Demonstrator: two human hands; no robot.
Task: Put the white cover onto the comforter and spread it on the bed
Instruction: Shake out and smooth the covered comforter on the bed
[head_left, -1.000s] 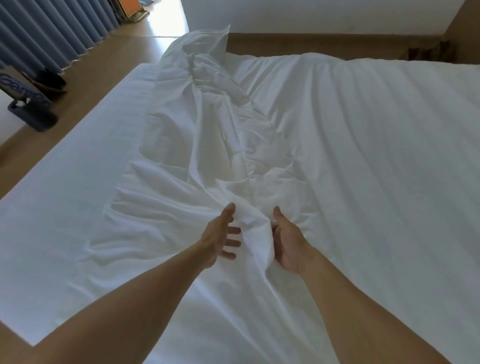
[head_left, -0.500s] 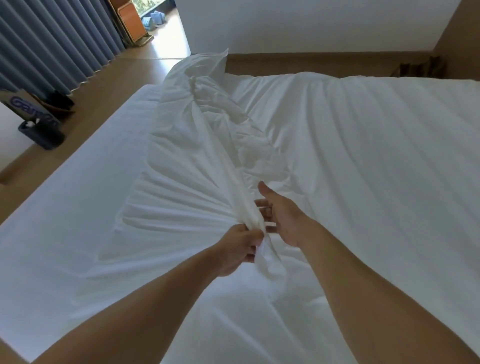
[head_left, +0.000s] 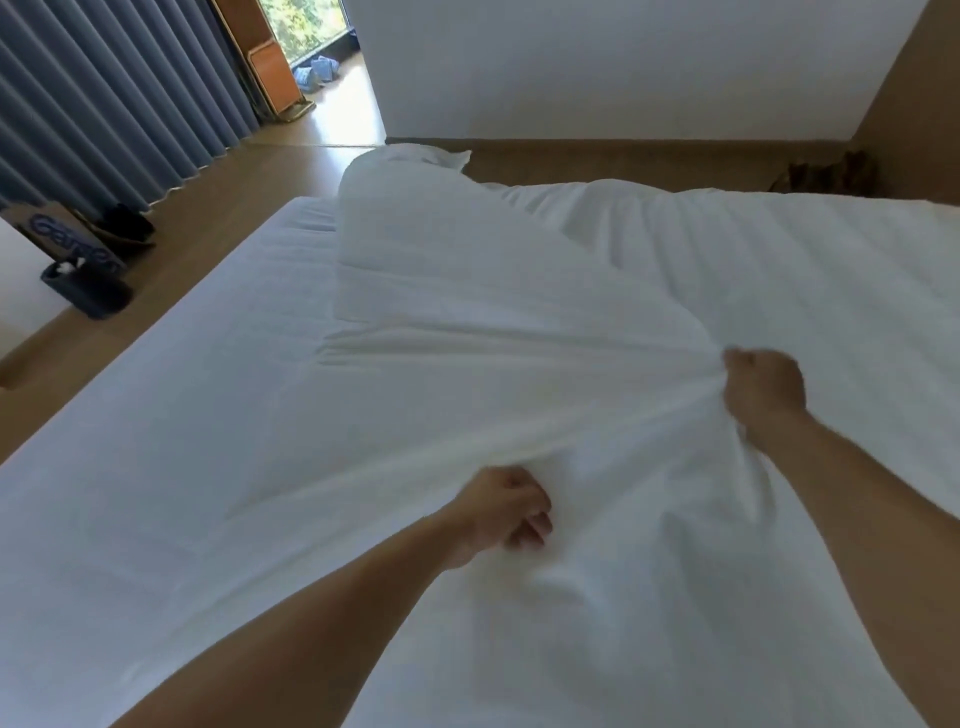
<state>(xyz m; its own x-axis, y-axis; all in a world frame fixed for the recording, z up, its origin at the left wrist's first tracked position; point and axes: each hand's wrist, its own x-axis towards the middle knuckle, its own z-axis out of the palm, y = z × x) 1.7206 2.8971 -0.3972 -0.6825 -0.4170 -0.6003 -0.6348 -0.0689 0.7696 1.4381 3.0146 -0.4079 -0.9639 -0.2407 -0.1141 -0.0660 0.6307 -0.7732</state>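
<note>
Both fists clamped on white cover (head_left: 493, 322), billowed up over bed (head_left: 156, 415). Left hand (head_left: 506, 512) low, right hand (head_left: 761, 387) further out, well apart. Comforter: cannot tell.

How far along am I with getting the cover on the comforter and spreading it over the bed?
Early to midway, by the look of it. Done: white fabric lies across the right of the bed. In hand: your left hand and right hand each grip the white cover, stretched taut between them. Left: whether the comforter is inside cannot be told; the cover is bunched, not spread flat.
</note>
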